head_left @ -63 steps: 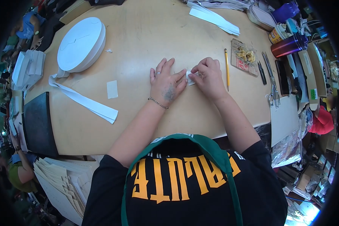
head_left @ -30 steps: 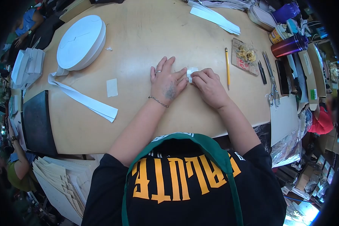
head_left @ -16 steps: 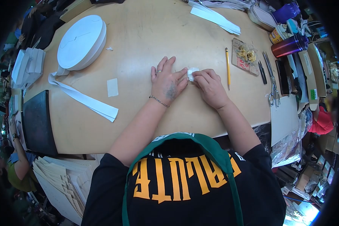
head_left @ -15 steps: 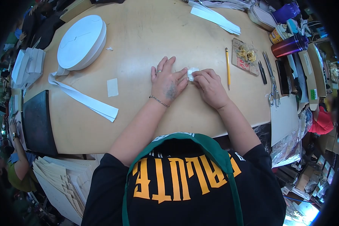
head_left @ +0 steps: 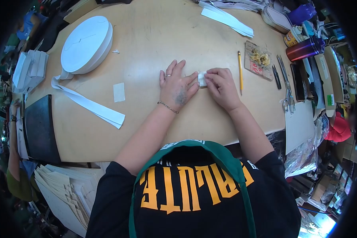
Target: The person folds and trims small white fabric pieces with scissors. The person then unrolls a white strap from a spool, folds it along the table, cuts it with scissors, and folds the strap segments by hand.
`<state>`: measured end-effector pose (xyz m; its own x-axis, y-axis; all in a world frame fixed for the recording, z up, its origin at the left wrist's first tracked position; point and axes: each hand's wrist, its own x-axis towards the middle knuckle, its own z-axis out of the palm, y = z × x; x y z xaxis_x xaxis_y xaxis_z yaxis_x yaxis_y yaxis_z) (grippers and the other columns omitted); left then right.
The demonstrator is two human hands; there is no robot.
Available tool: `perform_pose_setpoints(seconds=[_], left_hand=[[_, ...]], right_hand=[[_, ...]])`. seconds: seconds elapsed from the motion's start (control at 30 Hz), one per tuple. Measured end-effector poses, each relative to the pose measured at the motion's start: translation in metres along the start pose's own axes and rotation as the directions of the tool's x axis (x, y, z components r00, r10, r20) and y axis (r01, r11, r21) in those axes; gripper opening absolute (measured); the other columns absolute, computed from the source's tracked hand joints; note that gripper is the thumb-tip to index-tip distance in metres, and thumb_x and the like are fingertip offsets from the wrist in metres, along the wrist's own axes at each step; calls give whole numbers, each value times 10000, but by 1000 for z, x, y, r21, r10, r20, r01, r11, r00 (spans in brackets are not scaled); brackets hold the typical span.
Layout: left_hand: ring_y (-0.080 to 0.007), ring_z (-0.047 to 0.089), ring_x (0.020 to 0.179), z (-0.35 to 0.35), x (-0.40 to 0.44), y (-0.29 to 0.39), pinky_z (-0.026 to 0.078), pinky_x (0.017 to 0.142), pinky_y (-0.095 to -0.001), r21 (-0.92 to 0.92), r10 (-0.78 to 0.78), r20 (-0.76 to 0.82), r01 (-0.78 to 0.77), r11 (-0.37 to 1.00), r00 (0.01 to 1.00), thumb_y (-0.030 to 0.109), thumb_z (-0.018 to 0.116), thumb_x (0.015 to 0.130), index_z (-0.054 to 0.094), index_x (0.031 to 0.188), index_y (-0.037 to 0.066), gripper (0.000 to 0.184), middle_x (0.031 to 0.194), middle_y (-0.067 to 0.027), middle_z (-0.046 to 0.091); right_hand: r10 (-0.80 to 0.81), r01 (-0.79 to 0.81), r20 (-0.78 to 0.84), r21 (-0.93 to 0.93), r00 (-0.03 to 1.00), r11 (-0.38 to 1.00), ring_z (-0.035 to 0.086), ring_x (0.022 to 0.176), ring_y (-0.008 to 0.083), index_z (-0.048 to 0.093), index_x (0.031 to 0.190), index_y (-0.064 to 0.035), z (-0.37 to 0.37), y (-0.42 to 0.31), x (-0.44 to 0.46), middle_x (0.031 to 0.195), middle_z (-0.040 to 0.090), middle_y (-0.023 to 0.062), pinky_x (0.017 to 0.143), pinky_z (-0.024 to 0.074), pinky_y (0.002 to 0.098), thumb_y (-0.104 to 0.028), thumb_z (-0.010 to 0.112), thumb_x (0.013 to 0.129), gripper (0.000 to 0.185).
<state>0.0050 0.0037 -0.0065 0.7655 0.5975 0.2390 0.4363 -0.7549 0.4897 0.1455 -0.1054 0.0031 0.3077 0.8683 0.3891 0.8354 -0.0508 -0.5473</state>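
Note:
Between my hands lies a small white rectangular piece on the wooden table, its material too small to make out. My left hand rests flat with fingers spread, index finger and thumb at the piece's left edge. My right hand has its fingers drawn together in a pinch at the right side of the piece, partly covering it. A yellow pencil lies just right of my right hand. Left of my left hand is a flat off-white rectangle.
A large roll of white strip stands at the left, its loose end across the table. To the right are a tray with yellowish lumps, a black pen-like tool, scissors and a bottle. A co-worker's arm shows far left.
My right hand has shifted slightly, its fingertips lifting and moving right along the white piece, uncovering more of it. My left hand stays in place. The co-worker's arm at far left has moved.

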Motion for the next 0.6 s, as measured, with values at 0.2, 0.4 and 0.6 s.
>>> perform_pose_setpoints(seconds=[0.2,0.4,0.6], left_hand=[[-294,318,1272,0,0,1,217,983,-616,-5,-2,10,2,1000,1000,340,658,729,675,1026,257,309,1310,-81,425],[-293,310,1280,-2,1,1,207,990,-614,-28,-18,10,18,999,1000,331,664,723,680,1022,260,308,1312,-88,423],[-291,308,1282,-2,1,1,199,1000,-603,-25,-24,15,24,999,1000,332,665,724,677,1032,264,316,1316,-87,419]], right_hand=[[198,-195,252,-34,947,980,474,939,282,633,891,-72,-10,5,31,958,546,87,834,418,351,-111,673,730,170],[262,-247,445,-92,856,965,476,905,258,605,843,-59,-15,5,50,877,547,84,801,427,333,-105,700,723,160],[215,-190,388,-102,896,976,490,866,239,592,805,-86,-16,-6,48,798,565,40,746,440,335,-98,695,705,144]])
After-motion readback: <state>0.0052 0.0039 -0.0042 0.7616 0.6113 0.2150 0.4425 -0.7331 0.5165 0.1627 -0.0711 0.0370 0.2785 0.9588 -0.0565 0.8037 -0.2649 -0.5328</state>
